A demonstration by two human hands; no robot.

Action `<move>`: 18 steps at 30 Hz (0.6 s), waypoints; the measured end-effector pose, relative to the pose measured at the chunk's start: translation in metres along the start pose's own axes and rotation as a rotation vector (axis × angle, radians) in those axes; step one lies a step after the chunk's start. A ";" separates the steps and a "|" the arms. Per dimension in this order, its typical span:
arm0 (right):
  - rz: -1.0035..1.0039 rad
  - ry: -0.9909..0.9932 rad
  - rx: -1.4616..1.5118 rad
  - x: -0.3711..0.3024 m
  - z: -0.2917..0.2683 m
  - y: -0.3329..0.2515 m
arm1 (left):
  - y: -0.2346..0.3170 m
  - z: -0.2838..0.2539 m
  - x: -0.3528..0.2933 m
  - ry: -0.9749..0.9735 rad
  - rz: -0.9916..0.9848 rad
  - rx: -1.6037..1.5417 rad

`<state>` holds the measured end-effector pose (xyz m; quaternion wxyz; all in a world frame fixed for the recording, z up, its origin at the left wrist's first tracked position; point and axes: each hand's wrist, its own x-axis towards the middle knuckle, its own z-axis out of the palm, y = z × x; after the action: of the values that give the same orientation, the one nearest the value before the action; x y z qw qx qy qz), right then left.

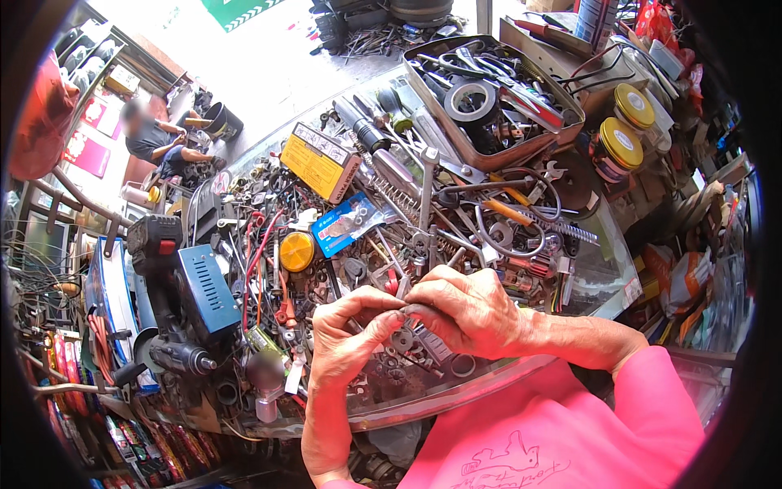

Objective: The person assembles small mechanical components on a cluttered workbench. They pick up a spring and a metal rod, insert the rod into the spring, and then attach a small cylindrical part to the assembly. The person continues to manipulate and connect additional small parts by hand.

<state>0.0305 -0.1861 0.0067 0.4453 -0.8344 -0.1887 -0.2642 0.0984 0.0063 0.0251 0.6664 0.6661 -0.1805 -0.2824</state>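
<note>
1. Two bare hands are curling, fingertips together, right of and nearer the wearer than the one yellow box (319,161): the left hand (346,326) and the right hand (471,314). I cannot tell what they are grasping; the fingers are hiding it.
2. Small metal parts (402,341) are lying below the hands, on the box's near side, overlapping too much to count.
3. One orange round container (296,252) and one blue packet (350,225) are lying just nearer than the box.
4. One metal tray (498,160) is standing right of it; piled tools are hiding its floor.
5. Two yellow-lidded jars (621,143) are standing farther right.
6. One drill (169,326) is resting left of and nearer than the box.
7. One seated person (155,145) is showing beyond its left, face blurred.
</note>
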 end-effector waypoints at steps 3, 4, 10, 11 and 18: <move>0.024 -0.001 -0.012 0.000 -0.002 -0.002 | 0.001 0.005 0.000 0.016 -0.006 0.015; 0.036 0.001 -0.016 0.001 -0.002 -0.002 | 0.002 0.006 0.000 0.021 -0.010 0.027; 0.043 -0.020 -0.148 0.001 -0.004 -0.001 | 0.004 0.010 -0.001 0.014 -0.064 0.029; 0.043 -0.038 -0.175 0.002 -0.005 -0.002 | 0.004 0.009 -0.001 0.008 -0.066 0.034; 0.091 0.017 -0.087 0.002 -0.003 -0.001 | 0.003 0.009 -0.002 0.045 -0.062 -0.038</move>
<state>0.0311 -0.1880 0.0097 0.4221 -0.8583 -0.1350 -0.2587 0.0917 0.0007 0.0291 0.6737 0.6649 -0.1394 -0.2910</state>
